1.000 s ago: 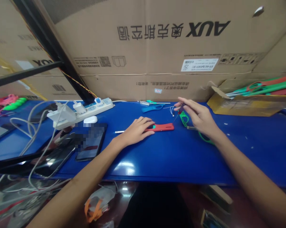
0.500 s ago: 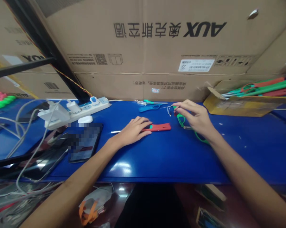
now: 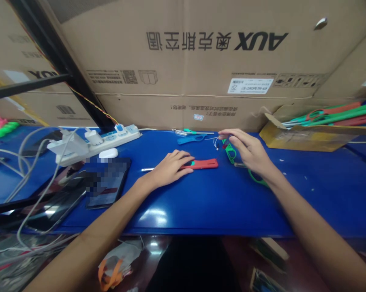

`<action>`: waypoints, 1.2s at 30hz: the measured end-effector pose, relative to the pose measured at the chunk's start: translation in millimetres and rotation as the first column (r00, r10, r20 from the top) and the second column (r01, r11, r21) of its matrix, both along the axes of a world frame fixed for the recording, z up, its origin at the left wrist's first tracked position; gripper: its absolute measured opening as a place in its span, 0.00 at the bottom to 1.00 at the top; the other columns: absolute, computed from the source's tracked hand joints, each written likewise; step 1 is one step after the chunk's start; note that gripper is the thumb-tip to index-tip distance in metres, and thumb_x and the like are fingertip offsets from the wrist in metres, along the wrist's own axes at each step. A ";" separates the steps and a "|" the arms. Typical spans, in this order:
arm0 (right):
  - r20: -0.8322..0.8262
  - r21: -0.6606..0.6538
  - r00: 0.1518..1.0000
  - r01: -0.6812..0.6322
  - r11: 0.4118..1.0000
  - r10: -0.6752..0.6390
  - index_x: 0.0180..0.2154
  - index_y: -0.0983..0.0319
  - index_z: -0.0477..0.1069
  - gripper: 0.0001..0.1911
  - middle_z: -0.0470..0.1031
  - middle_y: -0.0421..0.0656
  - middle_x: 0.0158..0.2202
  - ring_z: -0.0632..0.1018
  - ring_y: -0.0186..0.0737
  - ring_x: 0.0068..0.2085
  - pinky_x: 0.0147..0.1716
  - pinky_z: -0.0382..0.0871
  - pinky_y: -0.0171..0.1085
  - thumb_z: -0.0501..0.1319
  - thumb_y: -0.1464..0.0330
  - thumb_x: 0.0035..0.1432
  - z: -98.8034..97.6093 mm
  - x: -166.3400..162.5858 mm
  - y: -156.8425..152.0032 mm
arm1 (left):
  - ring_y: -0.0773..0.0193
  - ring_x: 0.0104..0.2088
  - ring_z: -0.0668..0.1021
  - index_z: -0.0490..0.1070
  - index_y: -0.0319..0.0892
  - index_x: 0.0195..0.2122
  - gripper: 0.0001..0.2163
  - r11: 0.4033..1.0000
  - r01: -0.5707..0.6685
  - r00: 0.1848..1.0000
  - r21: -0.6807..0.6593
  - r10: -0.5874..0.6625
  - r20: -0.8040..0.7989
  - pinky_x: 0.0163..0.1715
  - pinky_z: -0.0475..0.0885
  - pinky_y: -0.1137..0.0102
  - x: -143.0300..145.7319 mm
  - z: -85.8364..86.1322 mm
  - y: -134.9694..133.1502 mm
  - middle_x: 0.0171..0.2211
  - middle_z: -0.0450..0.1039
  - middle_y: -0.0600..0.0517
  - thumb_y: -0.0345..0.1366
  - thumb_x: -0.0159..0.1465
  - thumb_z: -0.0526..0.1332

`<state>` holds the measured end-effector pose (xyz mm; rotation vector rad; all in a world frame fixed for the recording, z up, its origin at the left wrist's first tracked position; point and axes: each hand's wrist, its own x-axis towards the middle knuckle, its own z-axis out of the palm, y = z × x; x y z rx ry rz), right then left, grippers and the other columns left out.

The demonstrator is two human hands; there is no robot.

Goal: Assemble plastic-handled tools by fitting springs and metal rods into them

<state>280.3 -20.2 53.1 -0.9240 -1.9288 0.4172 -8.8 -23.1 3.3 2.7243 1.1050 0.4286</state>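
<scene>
My left hand (image 3: 167, 169) lies over a red stick lighter (image 3: 209, 163) flat on the blue tabletop, fingers curled across its handle. The lighter's metal tube (image 3: 147, 169) pokes out left of the hand, and a teal part shows near the fingertips. My right hand (image 3: 246, 148) is closed in a pinch, raised over the table. A small dark reddish piece at its fingertips is too blurred to name. Beneath and beside that hand lie green looped handle parts (image 3: 230, 153). A blue stick lighter (image 3: 190, 139) and a small part with white wires (image 3: 216, 144) lie just left.
A cut-down carton (image 3: 307, 138) of green and red lighters stands at the right back. On the left are a power strip (image 3: 110, 140) with chargers, a white earbud case (image 3: 108, 153) and a phone (image 3: 110, 188). A large cardboard box (image 3: 189, 81) walls off the back.
My right hand's fingers have shifted slightly, and the reddish piece at the fingertips shows differently. My left hand stays on the red lighter. The view has tilted a little.
</scene>
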 end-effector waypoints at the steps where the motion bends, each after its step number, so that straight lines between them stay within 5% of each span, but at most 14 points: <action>1: -0.040 -0.029 0.999 -0.015 0.999 0.014 0.52 0.57 0.76 0.16 0.82 0.45 0.44 0.82 0.44 0.45 0.48 0.76 0.46 0.57 0.59 0.71 -0.9 0.0 0.4 | 0.51 0.57 0.70 0.67 0.47 0.65 0.23 1.000 0.001 1.000 0.002 -0.001 0.000 0.57 0.65 0.57 0.0 -0.5 0.2 0.61 0.68 0.45 0.51 0.76 0.50; 6: -0.095 -0.004 0.994 0.054 0.999 -0.055 0.43 0.56 0.78 0.11 0.78 0.40 0.34 0.80 0.40 0.34 0.40 0.77 0.43 0.64 0.58 0.66 -9.7 0.7 5.9 | 0.51 0.57 0.70 0.67 0.47 0.65 0.23 1.000 -0.005 1.000 0.012 0.005 -0.005 0.55 0.65 0.57 -0.5 -2.4 0.4 0.61 0.68 0.45 0.51 0.76 0.50; 12: 0.025 0.029 0.999 -0.045 0.999 0.044 0.63 0.54 0.67 0.21 0.78 0.46 0.52 0.80 0.41 0.48 0.49 0.76 0.46 0.50 0.59 0.74 -13.1 -0.5 6.5 | 0.52 0.57 0.70 0.67 0.46 0.65 0.23 1.000 0.003 1.000 0.021 -0.003 -0.014 0.55 0.65 0.58 -0.8 -0.6 -1.0 0.61 0.69 0.45 0.51 0.76 0.50; 17: 0.003 0.121 0.999 0.041 0.992 -0.042 0.50 0.55 0.77 0.12 0.79 0.40 0.35 0.80 0.40 0.36 0.42 0.76 0.43 0.60 0.61 0.69 -8.1 -2.7 1.9 | 0.52 0.57 0.70 0.66 0.46 0.65 0.23 1.000 0.007 1.000 0.026 -0.006 -0.018 0.55 0.65 0.59 -0.9 -0.9 -0.6 0.61 0.69 0.45 0.51 0.76 0.51; 19: 0.045 0.140 0.995 0.078 0.987 -0.085 0.48 0.55 0.77 0.11 0.79 0.41 0.37 0.80 0.41 0.37 0.44 0.75 0.44 0.59 0.60 0.70 -7.0 -2.5 1.1 | 0.52 0.57 0.70 0.66 0.46 0.65 0.23 1.000 0.004 1.000 0.021 -0.003 -0.018 0.55 0.65 0.59 -0.8 -0.7 -0.8 0.61 0.69 0.46 0.51 0.75 0.51; 23: 0.068 0.052 0.997 -0.038 0.998 0.034 0.62 0.54 0.67 0.20 0.78 0.46 0.50 0.80 0.42 0.46 0.49 0.75 0.46 0.52 0.62 0.74 -8.8 -0.9 2.2 | 0.52 0.57 0.70 0.67 0.46 0.65 0.23 1.000 0.005 1.000 0.019 -0.005 -0.011 0.55 0.65 0.59 -0.9 -0.3 -1.0 0.61 0.69 0.46 0.51 0.75 0.51; 28: 0.083 0.130 0.996 0.029 0.991 -0.040 0.54 0.55 0.75 0.15 0.78 0.43 0.38 0.80 0.42 0.39 0.46 0.75 0.44 0.59 0.61 0.70 -6.7 -0.8 1.2 | 0.52 0.57 0.70 0.66 0.46 0.65 0.23 1.000 0.005 1.000 0.025 -0.004 -0.019 0.55 0.65 0.59 -1.1 -1.4 -0.1 0.61 0.68 0.45 0.51 0.76 0.51; 33: 0.057 0.081 0.998 -0.028 0.996 0.023 0.58 0.54 0.73 0.18 0.79 0.46 0.50 0.80 0.42 0.46 0.49 0.74 0.45 0.52 0.62 0.74 -1.4 -4.2 -2.8 | 0.52 0.56 0.70 0.67 0.46 0.65 0.23 1.000 0.007 1.000 0.023 -0.007 -0.016 0.56 0.65 0.59 -1.1 -2.3 0.7 0.61 0.68 0.45 0.51 0.76 0.50; 36: -0.009 0.106 1.000 -0.003 0.994 0.004 0.51 0.54 0.78 0.12 0.80 0.43 0.42 0.81 0.42 0.40 0.45 0.76 0.44 0.59 0.63 0.70 -1.3 -5.5 -3.9 | 0.52 0.56 0.70 0.67 0.46 0.65 0.23 1.000 0.006 1.000 0.022 -0.006 -0.019 0.56 0.65 0.59 -1.1 -2.5 0.8 0.60 0.69 0.45 0.51 0.76 0.50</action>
